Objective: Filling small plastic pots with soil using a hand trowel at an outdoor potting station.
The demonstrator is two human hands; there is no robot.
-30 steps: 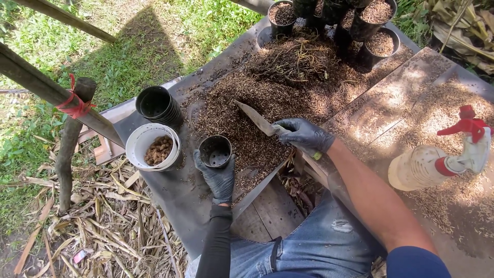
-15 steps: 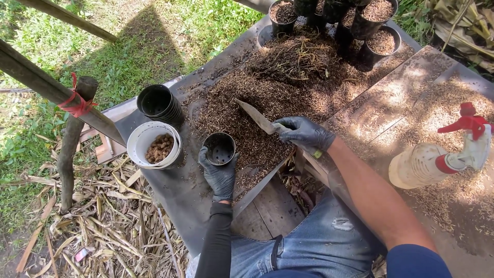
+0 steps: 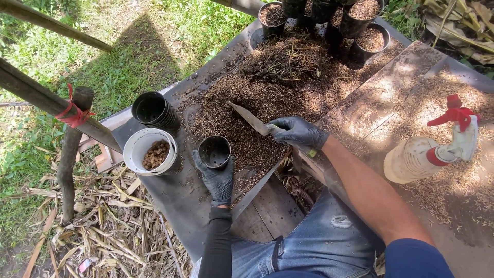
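Black gloves, black sleeve, ripped jeans

Matt black plastic pot (image 3: 214, 151), dull metal trowel (image 3: 250, 119), rubbery gloves

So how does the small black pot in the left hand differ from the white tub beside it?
The small black pot is dark, narrower and looks empty; the white tub is pale, wider and holds brown lumps. The left hand grips the pot, while the tub stands untouched. Both are round, open-topped and upright.

Pot (image 3: 214, 151) right of tub (image 3: 150, 152), left of trowel (image 3: 250, 119).
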